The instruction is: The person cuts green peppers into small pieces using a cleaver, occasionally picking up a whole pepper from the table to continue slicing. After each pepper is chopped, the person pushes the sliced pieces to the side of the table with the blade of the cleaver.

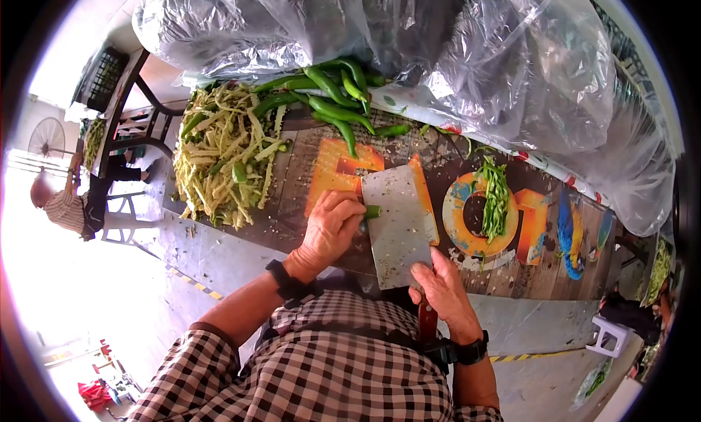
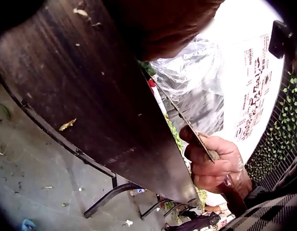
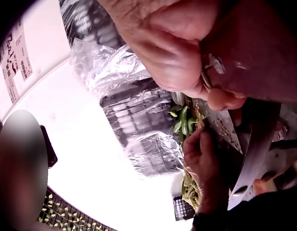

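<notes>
My left hand [image 1: 332, 228] pinches a green chilli pepper [image 1: 373, 212], whose short end pokes out from the fingertips against the cleaver. Most of that pepper is hidden by the fingers. My right hand [image 1: 445, 287] grips the cleaver [image 1: 398, 225] low at the handle, thumb along the blade. Bits of pepper and seeds cling to the broad blade. In the left wrist view the right hand [image 2: 213, 159] shows curled around the handle end, with the blade seen edge-on. The right wrist view has the left hand [image 3: 206, 159] beyond the blade, near whole peppers.
Whole green chillies [image 1: 336, 93] lie at the table's back. Pale cut strips [image 1: 226, 155] are heaped on the left, thin green slices [image 1: 496, 199] on the right. Clear plastic sheeting [image 1: 511, 71] covers bulky things behind. Another person [image 1: 69, 203] is far left.
</notes>
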